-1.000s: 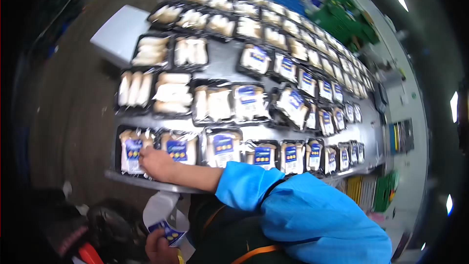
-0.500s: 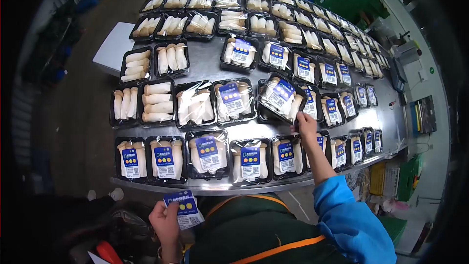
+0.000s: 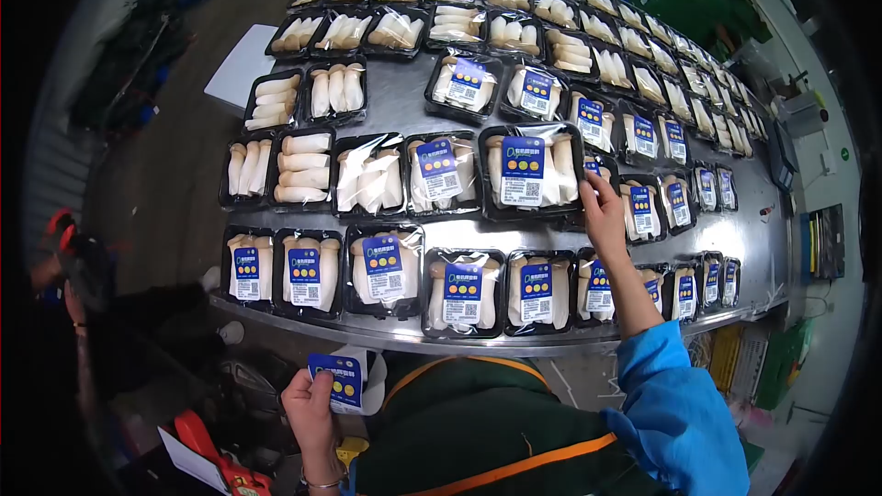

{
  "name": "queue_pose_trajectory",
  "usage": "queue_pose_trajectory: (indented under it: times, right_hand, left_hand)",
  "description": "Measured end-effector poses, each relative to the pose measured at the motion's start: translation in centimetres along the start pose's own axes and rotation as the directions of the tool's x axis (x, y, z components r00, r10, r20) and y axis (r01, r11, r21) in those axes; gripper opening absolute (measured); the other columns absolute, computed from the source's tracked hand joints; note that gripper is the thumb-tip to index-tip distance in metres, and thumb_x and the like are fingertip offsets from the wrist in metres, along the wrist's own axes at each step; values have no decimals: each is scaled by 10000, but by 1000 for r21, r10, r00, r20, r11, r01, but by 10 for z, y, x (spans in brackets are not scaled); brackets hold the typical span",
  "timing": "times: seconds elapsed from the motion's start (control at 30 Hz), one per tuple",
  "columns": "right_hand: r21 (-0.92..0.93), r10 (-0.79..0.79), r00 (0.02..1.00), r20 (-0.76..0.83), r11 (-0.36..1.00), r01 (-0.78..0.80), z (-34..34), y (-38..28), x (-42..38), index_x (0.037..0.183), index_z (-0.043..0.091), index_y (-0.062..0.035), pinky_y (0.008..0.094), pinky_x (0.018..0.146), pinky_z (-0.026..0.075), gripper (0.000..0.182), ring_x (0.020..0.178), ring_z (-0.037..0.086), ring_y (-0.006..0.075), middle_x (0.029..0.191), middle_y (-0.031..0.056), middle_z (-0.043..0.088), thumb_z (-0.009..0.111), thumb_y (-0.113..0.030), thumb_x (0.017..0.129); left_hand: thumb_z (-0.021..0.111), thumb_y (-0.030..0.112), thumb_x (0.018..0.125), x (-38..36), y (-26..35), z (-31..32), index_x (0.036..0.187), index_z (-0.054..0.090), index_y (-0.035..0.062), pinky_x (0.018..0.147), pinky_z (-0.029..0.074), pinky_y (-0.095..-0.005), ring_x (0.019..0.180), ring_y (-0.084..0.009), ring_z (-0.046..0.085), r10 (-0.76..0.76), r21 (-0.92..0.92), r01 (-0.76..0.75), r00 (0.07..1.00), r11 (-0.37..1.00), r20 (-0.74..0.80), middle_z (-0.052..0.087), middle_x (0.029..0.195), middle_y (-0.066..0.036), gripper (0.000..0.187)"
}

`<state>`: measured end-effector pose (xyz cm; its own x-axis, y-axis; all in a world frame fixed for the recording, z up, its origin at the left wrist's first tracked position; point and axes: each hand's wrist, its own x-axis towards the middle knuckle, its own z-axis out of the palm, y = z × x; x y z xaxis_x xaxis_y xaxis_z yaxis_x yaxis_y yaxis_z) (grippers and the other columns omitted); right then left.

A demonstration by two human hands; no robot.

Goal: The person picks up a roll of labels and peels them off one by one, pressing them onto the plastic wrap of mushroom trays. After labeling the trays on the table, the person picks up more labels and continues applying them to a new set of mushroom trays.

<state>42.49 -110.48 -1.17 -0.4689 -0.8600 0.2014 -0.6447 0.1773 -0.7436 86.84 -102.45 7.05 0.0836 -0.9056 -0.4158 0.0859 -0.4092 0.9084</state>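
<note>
My right hand (image 3: 604, 213) has its fingers at the right edge of a labelled mushroom tray (image 3: 531, 172), wrapped in clear film. This tray sits in the second row from the front, its blue and white label facing up. In my left hand (image 3: 310, 404), low and left of centre, are blue and white labels (image 3: 342, 384), pinched between thumb and fingers; a curled white strip shows behind them. Left of the held tray is another labelled tray (image 3: 441, 172). A tray with no label (image 3: 369, 174) lies beside that one.
Rows of wrapped mushroom trays (image 3: 400, 28) cover the metal table (image 3: 404, 124). A white box (image 3: 241, 69) stands at its left edge. Another person's arm (image 3: 81, 340) shows at far left, near a red and white object (image 3: 207, 450). Green crates (image 3: 675, 0) stand behind.
The tray at my right hand has turned straighter and lies flatter. The labels in my left hand are bent, with the white strip now showing. Another person's arm has appeared at left.
</note>
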Motion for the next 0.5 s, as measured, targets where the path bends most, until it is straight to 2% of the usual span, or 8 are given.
queue_pose_trajectory:
  times: [0.03,0.07,0.17,0.2,0.27,0.33,0.43,0.5]
  right_hand:
    - [-3,55,998,-21,998,-55,2,4,-3,1252,416,12,348,866,410,471,1031,508,294,1163,213,489,555,-183,847]
    - [-360,-69,998,5,931,66,-1,7,-15,1332,270,15,403,980,303,624,1146,387,369,1250,262,387,563,-223,835]
    - [-83,-106,978,181,989,122,3,-57,-50,1242,411,-29,377,909,382,523,1069,479,284,1173,198,487,605,-243,805]
    - [145,240,826,510,922,-358,-2,-122,-56,1186,475,-63,315,831,434,453,927,559,197,1043,123,570,624,-243,797]
    - [383,-112,497,860,786,-485,29,-148,-90,1141,525,-58,291,740,463,419,825,578,152,914,66,600,638,-269,797]
    - [500,-368,413,833,820,-279,47,-190,-107,962,605,-31,282,702,466,257,780,571,161,893,71,588,643,-229,803]
    - [552,-455,556,696,834,-8,64,-186,-65,961,605,-24,269,674,467,212,759,574,140,858,58,596,627,-174,814]
    - [484,-165,708,686,831,-275,64,-191,2,930,601,-13,267,650,484,145,702,591,107,777,32,620,603,-105,818]
  left_hand:
    - [569,62,851,0,7,8,876,589,-26,609,438,-180,660,-47,553,-51,-63,50,999,997,-15,627,775,-33,94]
    - [572,61,849,0,11,14,861,590,-26,607,436,-178,662,-45,551,-107,-124,103,994,987,-25,625,769,-32,89]
    - [586,47,838,5,10,19,850,594,-27,607,435,-177,679,-44,552,-92,38,88,987,995,129,625,771,-35,76]
    - [607,39,823,9,9,22,848,596,-27,599,429,-173,677,-41,548,-83,98,68,983,993,163,623,760,-33,71]
    - [648,52,795,17,20,36,801,618,-27,573,419,-170,640,-33,534,-114,174,78,971,982,211,621,706,-21,84]
    - [669,98,784,26,25,35,796,657,-22,541,409,-183,604,-24,517,-158,406,17,935,914,316,622,669,-1,121]
    - [663,122,792,27,23,10,829,666,-17,533,402,-192,608,-20,513,-440,507,226,826,832,353,630,682,3,144]
    - [654,117,795,22,12,-24,847,672,-3,576,434,-201,648,-41,550,-493,566,272,823,778,282,642,706,-16,132]
